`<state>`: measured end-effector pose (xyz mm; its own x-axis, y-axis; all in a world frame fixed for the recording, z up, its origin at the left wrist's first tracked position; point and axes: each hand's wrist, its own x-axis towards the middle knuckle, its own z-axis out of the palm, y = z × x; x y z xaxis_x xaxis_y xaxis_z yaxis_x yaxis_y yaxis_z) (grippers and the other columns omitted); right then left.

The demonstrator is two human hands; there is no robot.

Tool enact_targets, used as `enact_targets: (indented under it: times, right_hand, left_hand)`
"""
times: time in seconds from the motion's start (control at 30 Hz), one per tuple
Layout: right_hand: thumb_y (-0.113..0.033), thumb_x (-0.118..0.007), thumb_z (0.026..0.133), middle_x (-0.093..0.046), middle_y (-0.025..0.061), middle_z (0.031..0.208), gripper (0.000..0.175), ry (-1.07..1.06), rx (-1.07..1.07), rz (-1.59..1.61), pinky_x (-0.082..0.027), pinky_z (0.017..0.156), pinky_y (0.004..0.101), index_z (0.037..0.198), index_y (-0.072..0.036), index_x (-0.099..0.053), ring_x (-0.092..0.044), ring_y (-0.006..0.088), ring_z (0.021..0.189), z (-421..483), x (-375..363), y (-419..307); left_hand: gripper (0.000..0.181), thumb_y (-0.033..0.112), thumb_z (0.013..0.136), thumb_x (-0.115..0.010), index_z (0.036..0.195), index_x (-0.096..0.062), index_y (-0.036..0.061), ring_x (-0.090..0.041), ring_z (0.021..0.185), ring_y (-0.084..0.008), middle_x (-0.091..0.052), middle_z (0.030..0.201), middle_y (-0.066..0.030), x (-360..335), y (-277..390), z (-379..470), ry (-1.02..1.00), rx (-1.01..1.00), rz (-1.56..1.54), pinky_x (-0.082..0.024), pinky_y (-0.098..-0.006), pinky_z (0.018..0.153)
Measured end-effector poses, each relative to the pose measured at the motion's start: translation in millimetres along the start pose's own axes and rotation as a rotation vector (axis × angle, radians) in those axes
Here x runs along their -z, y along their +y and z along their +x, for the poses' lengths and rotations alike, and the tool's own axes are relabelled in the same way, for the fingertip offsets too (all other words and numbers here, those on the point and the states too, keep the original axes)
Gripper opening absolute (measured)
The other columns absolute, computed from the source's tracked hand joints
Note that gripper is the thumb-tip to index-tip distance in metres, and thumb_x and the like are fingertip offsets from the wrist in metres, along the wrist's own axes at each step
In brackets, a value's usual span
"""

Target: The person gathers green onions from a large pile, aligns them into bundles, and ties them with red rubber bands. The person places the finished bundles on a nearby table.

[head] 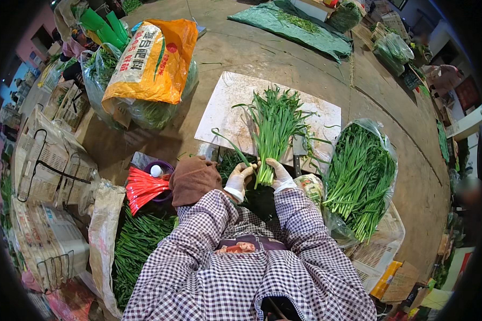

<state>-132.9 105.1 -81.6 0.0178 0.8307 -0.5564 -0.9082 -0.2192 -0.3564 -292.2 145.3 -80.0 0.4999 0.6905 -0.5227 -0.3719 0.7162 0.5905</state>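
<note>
Both my hands wear pale gloves and meet near the front edge of a white board [221,108]. A bunch of leafy green stalks [275,124], like garlic chives, lies on the board with its pale cut ends toward me. My right hand [279,173] grips this bunch near those ends. Beside it, my left hand [239,179] pinches a single long green stalk [231,143] that sticks out to the upper left. A knife [298,156] with a dark handle rests on the board, just right of the bunch.
On my right stands a plastic bag of green stalks [357,176]. To the left are red strips [146,188] at a purple container [166,196], a brown cloth [195,180] and a sack of greens [106,240]. Plastic crates [52,160] and an orange sack [154,60] stand farther off.
</note>
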Motion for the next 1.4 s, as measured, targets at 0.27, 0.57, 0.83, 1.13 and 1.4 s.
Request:
enact_targets:
  times: [0.27,0.57,0.83,1.13,1.4]
  right_hand:
    - [-0.008,-0.066,0.078,-0.063,0.0120,0.086,0.027,-0.034,0.007,0.095,-0.056,0.068,0.0368,0.101,0.002,-0.056,-0.064,0.0223,0.074,17.1,16.0,-26.9]
    - [-0.011,-0.065,0.079,-0.066,0.0068,0.084,0.023,0.031,0.232,-0.470,-0.050,0.063,0.0276,0.098,0.002,-0.063,-0.062,0.0158,0.070,-12.0,-27.6,-8.1]
    - [-0.016,-0.066,0.079,-0.063,0.0063,0.094,0.024,0.004,-0.053,-0.413,-0.049,0.072,0.0370,0.100,-0.006,-0.062,-0.059,0.0213,0.081,13.3,-0.4,15.9]
    - [-0.011,-0.061,0.081,-0.062,0.0063,0.099,0.033,0.037,0.063,-0.569,-0.045,0.080,0.0325,0.111,-0.001,-0.055,-0.058,0.0178,0.088,8.4,18.6,20.1]
    - [-0.003,-0.053,0.076,-0.062,0.0094,0.093,0.026,0.023,0.003,-0.328,-0.046,0.078,0.0314,0.100,0.004,-0.056,-0.058,0.0194,0.083,-7.3,13.7,9.3]
  left_hand:
    - [0.032,0.007,0.077,-0.065,0.107,-0.055,-0.0006,-0.061,0.084,-0.0158,-0.063,0.097,-0.0101,68.0,-20.4,-22.5,-0.378,0.230,1.083,-0.049,-0.0289,0.073]
    - [0.062,0.039,0.088,-0.056,0.133,-0.034,0.0021,-0.047,0.115,-0.0199,-0.047,0.126,-0.0118,-18.2,19.2,8.2,-0.288,-0.040,0.333,-0.040,-0.0320,0.094]
    - [0.083,0.056,0.075,-0.064,0.134,-0.035,0.0066,-0.044,0.116,-0.0208,-0.043,0.133,-0.0086,15.9,-28.6,52.5,0.022,0.304,0.068,-0.035,-0.0356,0.097]
    - [0.070,0.058,0.079,-0.057,0.131,-0.043,0.0137,-0.051,0.110,-0.0242,-0.049,0.128,-0.0099,34.2,-29.1,58.3,0.024,0.367,-0.070,-0.044,-0.0415,0.089]
    - [0.048,0.046,0.084,-0.058,0.114,-0.056,0.0095,-0.063,0.088,-0.0290,-0.063,0.105,-0.0110,20.3,-15.0,48.2,-0.035,0.448,-0.178,-0.053,-0.0483,0.073]
